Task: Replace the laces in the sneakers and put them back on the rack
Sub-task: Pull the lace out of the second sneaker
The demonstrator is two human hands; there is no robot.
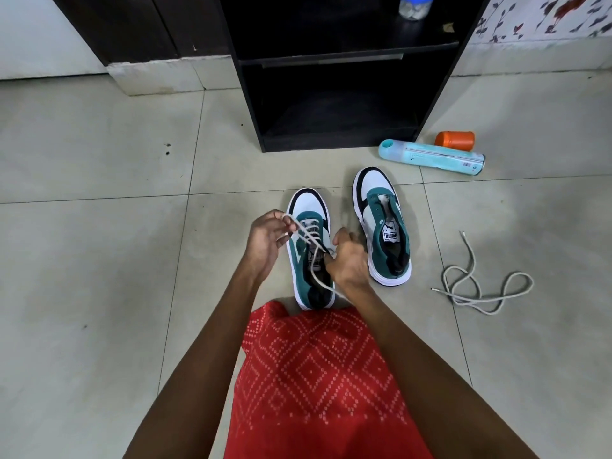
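Two green, white and black sneakers stand on the tiled floor, toes pointing away from me. The left sneaker [303, 207] has a pale lace [309, 238] crossed through its lower eyelets. My left hand [265, 241] pinches one end of that lace, pulled up to the left. My right hand [347, 260] pinches the lace at the shoe's right eyelets, with the other end trailing back toward my knee. The right sneaker [381, 223] has no lace and lies untouched. A second loose lace [477, 286] is coiled on the floor to its right.
A black shoe rack [334, 77] with open shelves stands just beyond the sneakers. A light blue spray can [430, 157] and an orange container [455, 140] lie on the floor right of the rack. My red patterned garment [314, 376] covers my lap.
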